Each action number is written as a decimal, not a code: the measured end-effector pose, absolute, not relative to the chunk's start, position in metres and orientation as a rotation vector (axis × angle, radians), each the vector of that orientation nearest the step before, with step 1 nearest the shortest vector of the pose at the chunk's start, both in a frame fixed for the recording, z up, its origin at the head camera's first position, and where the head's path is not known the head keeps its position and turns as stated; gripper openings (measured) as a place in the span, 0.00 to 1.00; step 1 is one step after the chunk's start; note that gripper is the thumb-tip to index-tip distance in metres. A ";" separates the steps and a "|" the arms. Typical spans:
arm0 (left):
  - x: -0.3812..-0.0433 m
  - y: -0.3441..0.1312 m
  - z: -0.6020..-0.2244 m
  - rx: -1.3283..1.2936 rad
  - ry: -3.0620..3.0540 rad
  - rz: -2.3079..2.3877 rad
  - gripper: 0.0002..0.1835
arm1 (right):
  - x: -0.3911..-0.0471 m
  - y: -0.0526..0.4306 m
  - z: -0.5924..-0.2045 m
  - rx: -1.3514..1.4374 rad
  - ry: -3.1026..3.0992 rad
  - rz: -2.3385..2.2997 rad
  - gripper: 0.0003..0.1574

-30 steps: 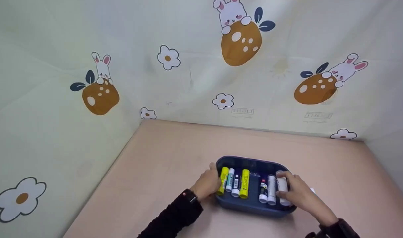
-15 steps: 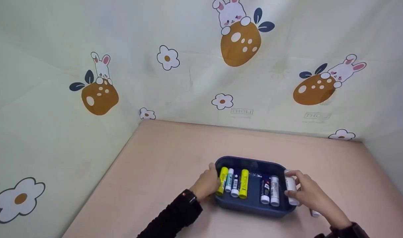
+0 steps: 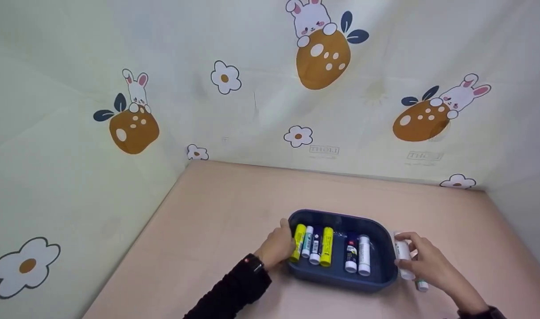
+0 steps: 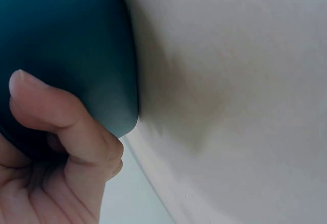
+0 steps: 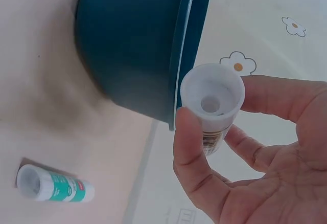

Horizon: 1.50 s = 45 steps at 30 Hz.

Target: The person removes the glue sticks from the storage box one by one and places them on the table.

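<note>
A dark blue plastic bin [image 3: 340,282] stands on the table, with glue sticks lying in it. My left hand [image 3: 276,243] grips its left end; in the left wrist view the thumb lies against the bin's wall [image 4: 97,45]. Just outside the right end, my right hand [image 3: 425,261] pinches a white glue stick [image 3: 402,257]. The right wrist view shows the hollow base of that glue stick [image 5: 213,91] between thumb and fingers. Below the right hand, a smaller white and teal glue stick [image 5: 64,185] lies on the table.
Inside the bin, a yellow glue stick [image 3: 326,246] lies with several others at the left. A dark glue stick [image 3: 351,254] and a white glue stick [image 3: 364,255] lie right of centre. A patterned cloth wall [image 3: 252,110] borders the pinkish table [image 3: 234,199].
My right hand has lifted the white glue stick out of the bin's right end and carried it right, past the rim. The dark and white sticks inside shifted slightly. My left hand stayed put.
</note>
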<state>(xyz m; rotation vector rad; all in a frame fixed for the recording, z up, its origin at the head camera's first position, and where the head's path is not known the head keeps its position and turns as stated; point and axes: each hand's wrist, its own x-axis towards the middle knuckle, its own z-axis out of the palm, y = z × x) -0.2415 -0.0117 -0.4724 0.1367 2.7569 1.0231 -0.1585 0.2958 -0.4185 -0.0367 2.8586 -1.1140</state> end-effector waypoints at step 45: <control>-0.242 -0.011 -0.472 0.123 2.722 1.030 0.25 | -0.166 0.366 -0.474 0.233 2.757 -0.942 0.38</control>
